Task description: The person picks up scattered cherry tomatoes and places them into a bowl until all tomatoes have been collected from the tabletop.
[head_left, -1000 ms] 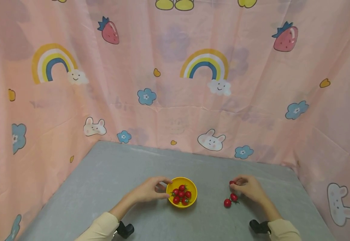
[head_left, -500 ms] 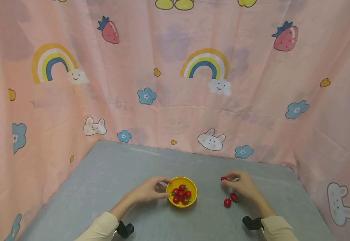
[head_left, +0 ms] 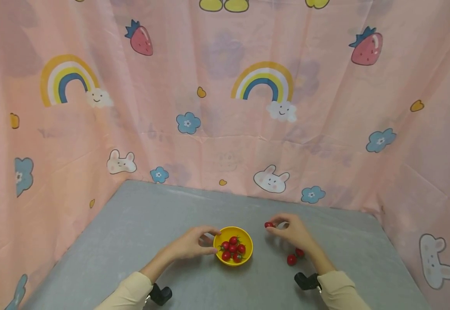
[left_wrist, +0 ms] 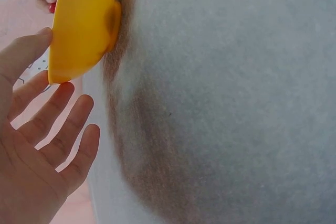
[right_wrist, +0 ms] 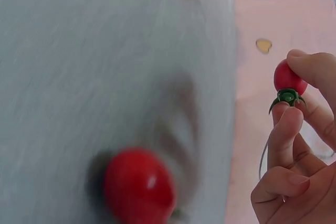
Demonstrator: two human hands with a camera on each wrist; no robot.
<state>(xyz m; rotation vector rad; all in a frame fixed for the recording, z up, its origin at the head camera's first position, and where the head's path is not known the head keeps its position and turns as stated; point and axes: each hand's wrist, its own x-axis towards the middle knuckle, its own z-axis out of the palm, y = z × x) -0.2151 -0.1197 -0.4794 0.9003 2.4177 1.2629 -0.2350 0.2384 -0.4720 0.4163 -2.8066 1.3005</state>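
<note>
1 glossy round tomato (head_left: 269, 224) pinched in right grip (head_left: 291, 231), smooth yellow bowl (head_left: 233, 246)

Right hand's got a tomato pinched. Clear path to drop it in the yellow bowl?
Probably yes. The right hand holds the tomato just right of the yellow bowl, open-topped, nothing between. The left hand touches only the bowl's far rim.
</note>
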